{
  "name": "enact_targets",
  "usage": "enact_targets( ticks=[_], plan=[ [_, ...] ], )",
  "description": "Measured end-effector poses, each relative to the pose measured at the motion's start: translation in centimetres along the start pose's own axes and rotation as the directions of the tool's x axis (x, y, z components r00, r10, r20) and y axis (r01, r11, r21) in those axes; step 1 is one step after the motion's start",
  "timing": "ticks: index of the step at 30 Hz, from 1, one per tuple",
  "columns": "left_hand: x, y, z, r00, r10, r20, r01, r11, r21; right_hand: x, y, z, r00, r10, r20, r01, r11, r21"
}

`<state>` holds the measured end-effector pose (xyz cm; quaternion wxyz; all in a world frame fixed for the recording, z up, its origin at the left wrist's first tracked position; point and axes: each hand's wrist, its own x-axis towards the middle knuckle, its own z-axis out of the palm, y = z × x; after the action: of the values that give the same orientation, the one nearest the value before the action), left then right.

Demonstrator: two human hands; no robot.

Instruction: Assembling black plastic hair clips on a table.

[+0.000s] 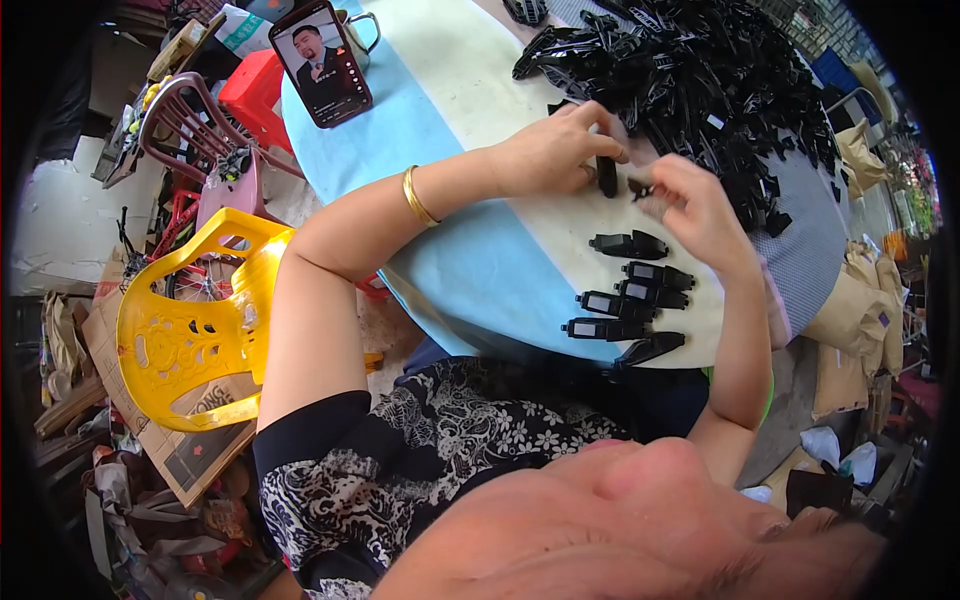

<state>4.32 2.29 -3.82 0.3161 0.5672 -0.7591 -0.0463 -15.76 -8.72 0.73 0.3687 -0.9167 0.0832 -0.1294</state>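
Note:
My left hand (555,152), a gold bangle on its wrist, is closed on a black plastic part (607,177), holding it upright just over the cloth. Close by on the right, my right hand (692,205) pinches a small dark piece (640,188), slightly smeared by motion; its exact shape cannot be made out. Nearer to me lie several black plastic parts (628,245) in a loose column, most with a pale rectangular patch. A large heap of loose black plastic parts (680,80) covers the far right of the table, just beyond both hands.
A striped blue and cream cloth (440,240) covers the round table. At its far left a phone (320,65) leans against a mug (364,35). Yellow (190,340) and pink (190,130) plastic chairs and a red stool (255,95) stand left; brown sacks (860,310) stand right.

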Motion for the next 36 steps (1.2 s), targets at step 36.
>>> enact_targets(
  ticks=[36],
  plan=[
    [1.4, -9.5, -3.3, 0.806, -0.498, -0.321, 0.541, 0.839, 0.056, 2.2, 0.9, 2.2, 0.995, -0.095, 0.014, 0.096, 0.984, -0.150]
  ],
)
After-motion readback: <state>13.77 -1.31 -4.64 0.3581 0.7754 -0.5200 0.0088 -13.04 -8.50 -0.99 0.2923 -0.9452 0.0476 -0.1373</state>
